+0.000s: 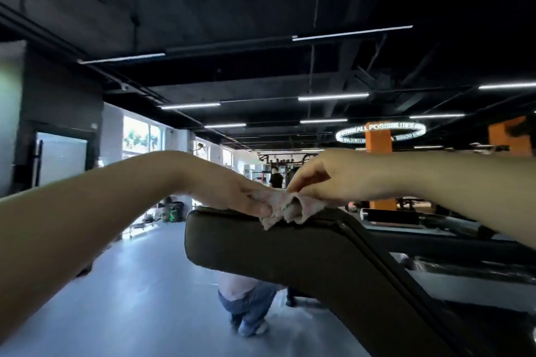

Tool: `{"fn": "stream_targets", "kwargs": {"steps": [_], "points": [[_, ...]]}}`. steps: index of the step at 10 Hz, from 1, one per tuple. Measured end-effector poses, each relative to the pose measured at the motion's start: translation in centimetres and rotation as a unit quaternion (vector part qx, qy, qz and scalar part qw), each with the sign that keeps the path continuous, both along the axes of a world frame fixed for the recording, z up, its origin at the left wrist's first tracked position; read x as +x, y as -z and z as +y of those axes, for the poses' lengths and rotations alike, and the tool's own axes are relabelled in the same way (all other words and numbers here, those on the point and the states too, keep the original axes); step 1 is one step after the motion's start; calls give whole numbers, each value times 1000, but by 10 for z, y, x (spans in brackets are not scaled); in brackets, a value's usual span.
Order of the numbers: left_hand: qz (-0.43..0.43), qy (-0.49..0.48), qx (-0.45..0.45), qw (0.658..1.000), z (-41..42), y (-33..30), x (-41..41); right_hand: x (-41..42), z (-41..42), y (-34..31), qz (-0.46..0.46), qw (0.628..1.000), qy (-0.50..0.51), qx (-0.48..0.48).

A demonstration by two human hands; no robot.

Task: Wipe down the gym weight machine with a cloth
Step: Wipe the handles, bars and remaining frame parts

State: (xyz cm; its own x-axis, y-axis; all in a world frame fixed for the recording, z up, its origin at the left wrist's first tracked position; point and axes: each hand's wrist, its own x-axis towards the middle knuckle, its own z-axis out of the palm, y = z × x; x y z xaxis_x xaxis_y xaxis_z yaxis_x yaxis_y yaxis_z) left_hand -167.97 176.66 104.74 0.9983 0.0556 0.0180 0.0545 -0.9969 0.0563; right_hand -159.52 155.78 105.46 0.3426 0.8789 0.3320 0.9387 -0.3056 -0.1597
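Cloth [285,207]: small, pale pinkish-white, crumpled into folds with a faint green trace in one crease; it lies bunched on the top edge of the pad, centre of view, a corner hanging slightly over the near face.
Pad [290,258]: dark upholstered cushion of the weight machine, rounded at its left end, sloping down toward the near right; a seam line runs along its right side. Surface looks smooth and matte; no marks can be made out through the blur.
Left hand [246,197]: reaches in from the near left, palm down, fingers curled over the left part of the cloth and pressing it to the pad's top edge.
Right hand [322,180]: comes in from the right, thumb and fingers pinched closed on the upper right folds of the cloth, knuckles raised above the pad.
Hands relation: fingertips nearly touching each other across the cloth.
Machine frame [452,243]: dark bars and a roller extend to the right behind the pad; detail is unclear.
Edges: the pad's left end is free, with nothing touching it; its right side runs close to the frame.
Open room: grey floor [130,298] stretches wide on the left and far behind the pad.
Below pad: legs in blue jeans [249,307] and pale shoes stand on the floor just under the pad's near edge.
Far background: orange column [378,136], ring-shaped lit sign, ceiling strip lights, bright windows at far left.
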Motion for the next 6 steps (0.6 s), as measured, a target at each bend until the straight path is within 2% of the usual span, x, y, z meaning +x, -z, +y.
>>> {"fn": "stream_targets", "kwargs": {"steps": [1,2,4,5,6], "points": [[6,-24,-29,999,-15,-3,-25,-11,11,-7,-26,999,-42,-19],[-1,-47,-66,997,-23,-4,-43,-12,21,-13,-20,994,-68,-87],[-90,-75,-107,987,-6,-11,-58,-20,61,-21,1,980,-92,-179],[-157,-34,-160,974,-2,-16,-65,-21,77,-26,-14,972,-46,-231],[-162,-12,-145,976,1,-8,-66,-16,96,-26,24,968,-1,-251]]}}
